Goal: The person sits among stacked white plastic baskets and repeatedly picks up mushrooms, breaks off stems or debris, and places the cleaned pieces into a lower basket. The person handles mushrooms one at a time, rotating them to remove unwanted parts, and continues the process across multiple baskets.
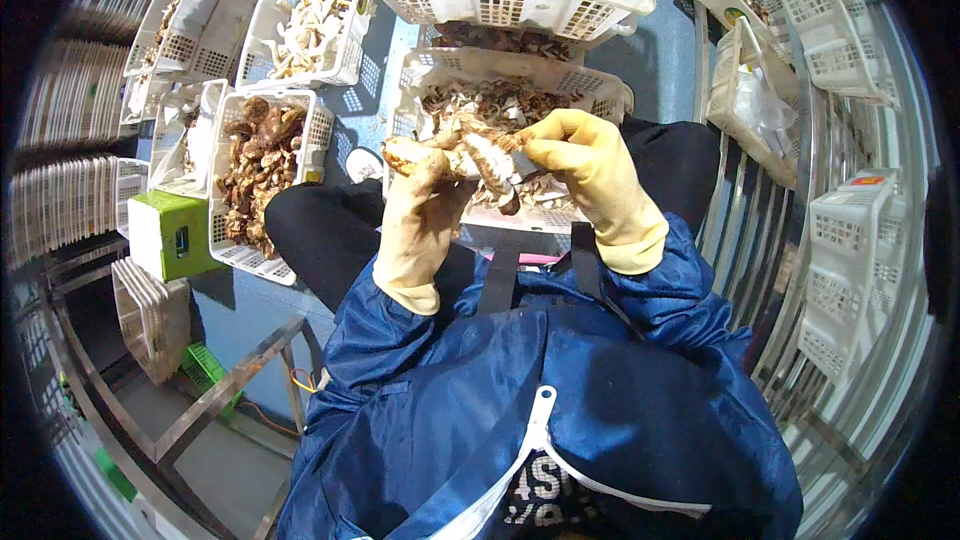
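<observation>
My left hand [421,221], in a yellow rubber glove, grips a pale mushroom [491,163] with brown, ragged skin. Another light-brown piece [405,154] shows above its thumb. My right hand [589,180], gloved the same way, has its thumb and fingertips pinched together at the mushroom's right side. A small greyish flat thing shows beneath those fingertips; I cannot tell what it is. Under both hands stands a white plastic crate [517,222] with brown and white mushroom scraps [517,101] in it.
Beyond stands a white crate [502,0] of large brown mushrooms. To the left are a crate of brown mushrooms [262,165], a crate of pale trimmed mushrooms [311,34] and a green box [176,236]. Metal rails [742,210] and white baskets [847,262] line the right.
</observation>
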Tool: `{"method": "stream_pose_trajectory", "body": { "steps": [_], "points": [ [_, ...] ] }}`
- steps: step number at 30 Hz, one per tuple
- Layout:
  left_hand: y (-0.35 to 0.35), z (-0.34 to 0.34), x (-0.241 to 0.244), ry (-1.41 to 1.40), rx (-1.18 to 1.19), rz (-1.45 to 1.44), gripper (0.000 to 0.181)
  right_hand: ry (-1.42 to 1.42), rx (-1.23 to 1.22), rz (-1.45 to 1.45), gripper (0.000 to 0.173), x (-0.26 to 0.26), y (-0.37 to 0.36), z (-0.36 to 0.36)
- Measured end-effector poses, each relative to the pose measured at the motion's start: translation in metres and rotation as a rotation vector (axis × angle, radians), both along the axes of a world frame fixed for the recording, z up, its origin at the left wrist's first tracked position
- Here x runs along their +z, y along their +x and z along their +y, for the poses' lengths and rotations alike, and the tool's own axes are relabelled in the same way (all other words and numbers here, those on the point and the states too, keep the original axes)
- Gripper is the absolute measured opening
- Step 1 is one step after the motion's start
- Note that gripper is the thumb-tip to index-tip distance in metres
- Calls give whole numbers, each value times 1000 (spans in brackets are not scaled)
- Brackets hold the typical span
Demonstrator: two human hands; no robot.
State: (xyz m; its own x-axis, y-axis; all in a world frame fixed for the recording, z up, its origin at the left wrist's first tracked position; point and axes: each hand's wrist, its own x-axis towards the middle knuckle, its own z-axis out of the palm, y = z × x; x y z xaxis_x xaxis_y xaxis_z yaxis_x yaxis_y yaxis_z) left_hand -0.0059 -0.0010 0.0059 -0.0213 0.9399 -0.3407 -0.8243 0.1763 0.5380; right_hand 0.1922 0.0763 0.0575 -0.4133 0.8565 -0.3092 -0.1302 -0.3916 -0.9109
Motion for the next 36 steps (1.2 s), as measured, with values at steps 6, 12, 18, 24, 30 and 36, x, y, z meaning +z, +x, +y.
{"method": "stream_pose_trajectory", "body": {
  "steps": [6,12,18,24,30,36],
  "points": [
    [-4,-5,11,44,-69,-206,44,-153,-152,129,10,-62,17,18],
    [-9,-2,14,48,5,38,46,188,112,-494,14,-49,24,5],
    [-2,5,16,93,20,302,45,438,282,-64,9,13,8,-1],
    [2,0,23,67,61,259,40,303,47,-203,9,9,-10,-8],
    [-3,-5,6,18,35,-25,42,47,-129,-135,11,-41,15,12],
    [-5,0,21,25,81,218,40,174,112,-561,21,-37,22,8]
  ]
}}
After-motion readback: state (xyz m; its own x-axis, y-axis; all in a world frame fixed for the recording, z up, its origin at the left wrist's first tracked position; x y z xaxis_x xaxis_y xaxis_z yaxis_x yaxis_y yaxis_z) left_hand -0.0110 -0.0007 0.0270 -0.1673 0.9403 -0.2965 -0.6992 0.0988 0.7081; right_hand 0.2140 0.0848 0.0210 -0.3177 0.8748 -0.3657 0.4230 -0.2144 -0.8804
